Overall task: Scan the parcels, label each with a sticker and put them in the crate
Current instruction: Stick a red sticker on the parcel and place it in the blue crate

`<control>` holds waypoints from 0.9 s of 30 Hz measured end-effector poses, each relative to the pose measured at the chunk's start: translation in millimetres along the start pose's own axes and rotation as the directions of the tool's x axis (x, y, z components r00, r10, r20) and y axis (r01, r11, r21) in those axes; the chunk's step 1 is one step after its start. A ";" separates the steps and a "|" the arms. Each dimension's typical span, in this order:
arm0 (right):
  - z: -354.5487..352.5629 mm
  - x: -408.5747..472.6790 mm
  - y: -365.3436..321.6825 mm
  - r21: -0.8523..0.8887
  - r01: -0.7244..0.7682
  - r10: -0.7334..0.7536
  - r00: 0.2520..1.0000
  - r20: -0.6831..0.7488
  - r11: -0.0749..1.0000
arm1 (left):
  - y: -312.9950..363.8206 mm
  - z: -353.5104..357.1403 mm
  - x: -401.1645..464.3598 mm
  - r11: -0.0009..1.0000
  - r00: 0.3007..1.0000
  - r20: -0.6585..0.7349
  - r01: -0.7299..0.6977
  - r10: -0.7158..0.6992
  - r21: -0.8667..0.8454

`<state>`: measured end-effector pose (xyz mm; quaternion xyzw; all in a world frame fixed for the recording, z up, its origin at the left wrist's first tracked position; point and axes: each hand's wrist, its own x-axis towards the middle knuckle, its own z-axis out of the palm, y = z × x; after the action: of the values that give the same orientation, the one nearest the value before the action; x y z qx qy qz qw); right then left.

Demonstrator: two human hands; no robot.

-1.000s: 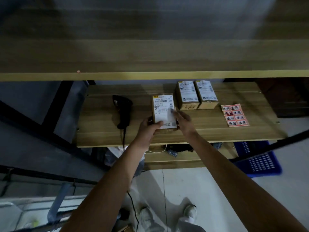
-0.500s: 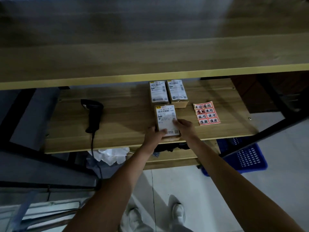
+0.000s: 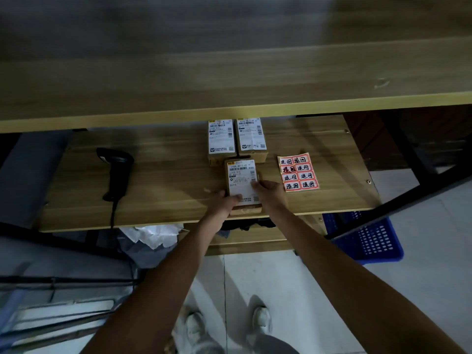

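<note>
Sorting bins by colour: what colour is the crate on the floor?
Blue, with perforated walls, crate; head view.

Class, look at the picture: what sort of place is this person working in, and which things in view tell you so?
Probably a parcel sorting or returns station. Labelled parcels lie on a wooden shelf, with a handheld barcode scanner, a sheet of red stickers, and a blue crate on the floor.

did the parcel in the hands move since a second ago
Yes. The held parcel went right along the shelf: it lay beside the scanner and left of the two back parcels; now it sits just in front of them, nearer the sticker sheet.
</note>
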<state>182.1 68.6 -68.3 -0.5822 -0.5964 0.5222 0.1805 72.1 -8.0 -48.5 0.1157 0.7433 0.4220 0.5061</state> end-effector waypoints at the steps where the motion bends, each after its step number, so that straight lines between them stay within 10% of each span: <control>1: 0.5 1.4 1.6 -0.004 0.005 -0.005 1.000 0.001 1.000 | 0.1 0.3 0.1 1.000 1.000 -0.001 0.007 -0.007 -0.012; 13: -22.2 19.8 -1.0 -0.156 0.034 -0.046 0.996 -0.075 0.987 | 15.4 -5.7 10.6 0.984 0.979 -0.112 -0.160 0.168 0.084; 19: -95.1 62.8 5.2 -0.236 -0.049 -0.020 0.960 -0.280 0.970 | 74.3 38.6 -8.9 0.624 0.732 -0.066 -0.526 0.678 0.578; 23: -127.7 82.1 18.3 -0.336 -0.098 -0.007 0.954 -0.299 0.937 | 80.4 105.0 3.1 0.646 0.879 0.158 -0.443 0.450 0.622; 27: -132.7 86.7 26.4 -0.381 -0.079 -0.019 0.969 -0.247 0.921 | 57.5 142.0 36.6 0.793 0.953 0.056 -0.279 0.296 0.542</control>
<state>282.5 194.0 -72.7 -0.6757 -0.6518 0.3205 0.1261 161.3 121.8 -48.4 0.3593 0.8138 0.2673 0.3705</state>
